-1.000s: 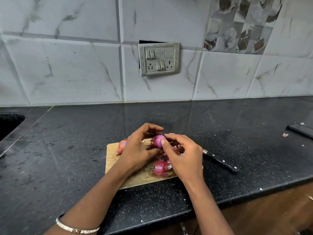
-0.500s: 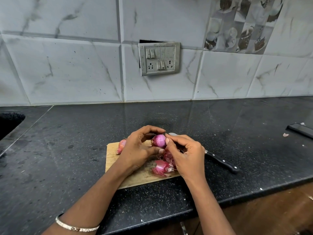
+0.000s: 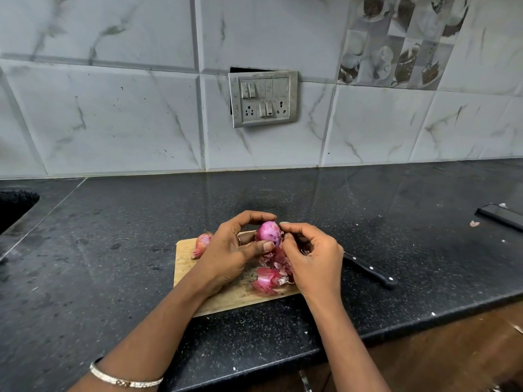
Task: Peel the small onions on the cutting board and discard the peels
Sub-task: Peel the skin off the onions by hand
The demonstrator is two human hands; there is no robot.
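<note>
My left hand (image 3: 230, 251) grips a small purple onion (image 3: 268, 233) between thumb and fingers, just above the wooden cutting board (image 3: 185, 267). My right hand (image 3: 312, 258) is curled against the onion's right side, its fingertips pinching at the skin there. Another small onion (image 3: 201, 244), with its skin on, lies on the board's far left corner. Loose pink peels (image 3: 268, 278) lie heaped on the board below both hands.
A black-handled knife (image 3: 370, 271) lies on the dark counter right of the board, its blade hidden behind my right hand. A dark flat object (image 3: 499, 216) and a peel scrap (image 3: 474, 223) sit far right. A sink opening (image 3: 14, 207) is far left.
The onion has been turned a little in my left hand and more bare purple surface shows. My right fingers have shifted along its right side; more peel lies on the board.
</note>
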